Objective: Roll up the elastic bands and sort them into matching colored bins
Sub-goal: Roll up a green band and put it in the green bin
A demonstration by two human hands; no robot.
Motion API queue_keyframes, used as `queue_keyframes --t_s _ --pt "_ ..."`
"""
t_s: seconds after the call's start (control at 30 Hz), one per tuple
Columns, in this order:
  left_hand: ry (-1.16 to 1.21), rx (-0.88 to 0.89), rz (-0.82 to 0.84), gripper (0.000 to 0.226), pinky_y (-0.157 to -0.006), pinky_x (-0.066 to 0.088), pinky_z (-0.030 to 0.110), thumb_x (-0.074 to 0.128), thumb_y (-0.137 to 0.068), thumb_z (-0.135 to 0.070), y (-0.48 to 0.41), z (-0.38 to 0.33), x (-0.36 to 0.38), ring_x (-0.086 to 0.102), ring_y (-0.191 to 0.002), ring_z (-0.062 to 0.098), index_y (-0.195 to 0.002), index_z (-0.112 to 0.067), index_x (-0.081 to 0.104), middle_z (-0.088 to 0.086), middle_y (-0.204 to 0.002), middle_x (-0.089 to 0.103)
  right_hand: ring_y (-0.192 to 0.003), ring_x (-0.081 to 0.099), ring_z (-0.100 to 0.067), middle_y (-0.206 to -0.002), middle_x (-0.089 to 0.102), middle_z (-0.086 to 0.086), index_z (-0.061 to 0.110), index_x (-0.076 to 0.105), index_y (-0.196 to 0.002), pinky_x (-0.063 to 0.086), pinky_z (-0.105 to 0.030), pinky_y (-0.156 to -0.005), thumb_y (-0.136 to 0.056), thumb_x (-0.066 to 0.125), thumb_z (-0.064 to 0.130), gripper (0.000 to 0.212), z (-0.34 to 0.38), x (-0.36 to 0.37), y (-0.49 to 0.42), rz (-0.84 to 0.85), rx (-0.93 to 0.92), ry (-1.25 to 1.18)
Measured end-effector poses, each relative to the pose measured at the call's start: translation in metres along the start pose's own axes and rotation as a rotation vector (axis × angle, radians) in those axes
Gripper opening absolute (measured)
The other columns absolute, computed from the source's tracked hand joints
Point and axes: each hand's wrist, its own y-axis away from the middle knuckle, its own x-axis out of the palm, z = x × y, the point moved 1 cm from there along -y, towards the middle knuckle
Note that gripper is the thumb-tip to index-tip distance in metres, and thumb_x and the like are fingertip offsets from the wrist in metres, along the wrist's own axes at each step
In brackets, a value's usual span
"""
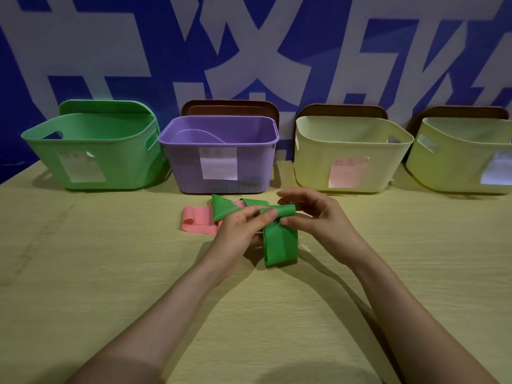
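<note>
A green elastic band (279,245) is held above the table's middle, one end curled into a small roll between the fingertips of both hands and a loop hanging down. My left hand (241,231) pinches it from the left, my right hand (318,214) from the right. Another green band (224,209) lies just behind my left hand, on top of a pink band (196,221) flat on the table. The green bin (94,151), purple bin (221,153), and two pale yellow bins (352,153) (465,156) stand in a row at the back.
Each bin carries a paper label on its front. Lids lean against the blue and white wall behind the bins. The wooden table (110,273) stretches bare toward me on both sides of my arms.
</note>
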Motion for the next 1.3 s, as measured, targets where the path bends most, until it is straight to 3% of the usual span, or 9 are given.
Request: queue_keyframes --t_s 0.07,0.17,0.37,0.57,0.73,0.8,1.03,1.2,1.3 --pt "0.001 0.013 0.003 0.025 -0.081 0.057 0.027 0.062 -0.086 -0.014 -0.001 0.001 0.0 0.069 -0.093 0.017 -0.109 -0.005 0.066 0.001 -0.095 0.074 -0.101 0.064 -0.015 -0.106 0.066 -0.003 0.019 0.065 -0.111 0.055 -0.028 -0.085 -0.075 0.074 0.021 0.038 -0.001 -0.002 0.0 -0.003 0.046 0.046" --pt "-0.027 0.013 0.006 0.022 -0.085 0.056 0.027 0.06 -0.089 -0.01 0.0 0.002 -0.001 0.069 -0.096 0.016 -0.11 -0.006 0.065 0.002 -0.097 0.074 -0.096 0.065 -0.023 -0.096 0.071 -0.005 0.015 0.07 -0.099 0.055 -0.037 -0.085 -0.075 0.066 0.042 0.036 -0.004 0.0 0.0 -0.03 0.067 0.162" --pt "0.018 -0.015 0.006 0.038 -0.085 0.057 0.034 0.07 -0.078 -0.014 0.002 0.004 0.003 0.069 -0.098 0.021 -0.114 -0.007 0.061 0.008 -0.104 0.073 -0.073 0.062 -0.006 -0.079 0.069 0.0 0.014 0.071 -0.085 0.049 -0.018 -0.066 -0.083 0.065 0.023 0.011 -0.005 0.007 -0.001 -0.099 0.06 0.012" --pt "-0.024 -0.066 -0.048 0.033 -0.08 0.057 0.032 0.072 -0.078 -0.003 0.0 0.009 -0.001 0.071 -0.092 0.022 -0.11 -0.008 0.066 0.01 -0.096 0.075 -0.078 0.06 -0.01 -0.08 0.07 0.004 0.015 0.072 -0.083 0.049 -0.026 -0.07 -0.084 0.066 0.016 0.006 -0.005 0.013 0.001 -0.131 0.079 -0.086" --pt "0.027 -0.077 -0.026 0.033 -0.081 0.057 0.031 0.071 -0.078 -0.003 0.0 0.008 -0.002 0.071 -0.094 0.023 -0.11 -0.008 0.066 0.01 -0.098 0.074 -0.088 0.067 -0.015 -0.094 0.074 -0.002 0.013 0.073 -0.096 0.054 -0.031 -0.079 -0.082 0.067 0.01 0.015 -0.006 0.009 0.001 -0.108 0.092 -0.073" --pt "0.056 -0.088 -0.03 0.03 -0.081 0.057 0.029 0.07 -0.078 -0.002 0.0 0.006 -0.002 0.071 -0.095 0.022 -0.108 -0.009 0.067 0.01 -0.098 0.074 -0.093 0.068 -0.014 -0.098 0.074 -0.003 0.012 0.072 -0.099 0.056 -0.027 -0.08 -0.08 0.069 0.006 0.02 -0.007 0.008 0.001 -0.084 0.074 -0.066" --pt "0.134 -0.094 0.065 0.042 -0.08 0.057 0.026 0.071 -0.069 -0.02 0.0 -0.007 -0.007 0.07 -0.096 0.021 -0.107 -0.004 0.066 0.01 -0.101 0.073 -0.097 0.068 -0.011 -0.096 0.073 0.0 0.012 0.072 -0.09 0.054 -0.023 -0.084 -0.075 0.067 -0.014 0.03 -0.004 0.004 0.0 -0.043 0.005 -0.033" --pt "0.137 -0.053 -0.005 0.035 -0.085 0.057 0.03 0.067 -0.074 -0.016 -0.003 -0.003 -0.007 0.07 -0.095 0.02 -0.106 -0.002 0.068 0.005 -0.096 0.073 -0.101 0.065 -0.009 -0.107 0.068 -0.001 0.019 0.067 -0.106 0.053 -0.025 -0.089 -0.076 0.069 -0.009 0.041 -0.004 0.007 0.001 -0.011 0.008 -0.01" --pt "0.094 -0.007 0.006 0.027 -0.081 0.056 0.025 0.065 -0.08 -0.006 -0.003 0.0 -0.009 0.069 -0.095 0.018 -0.106 -0.008 0.068 0.002 -0.095 0.074 -0.1 0.063 -0.019 -0.108 0.062 -0.008 0.018 0.062 -0.115 0.055 -0.031 -0.086 -0.075 0.075 0.015 0.043 -0.004 0.004 0.001 -0.041 0.067 0.012"
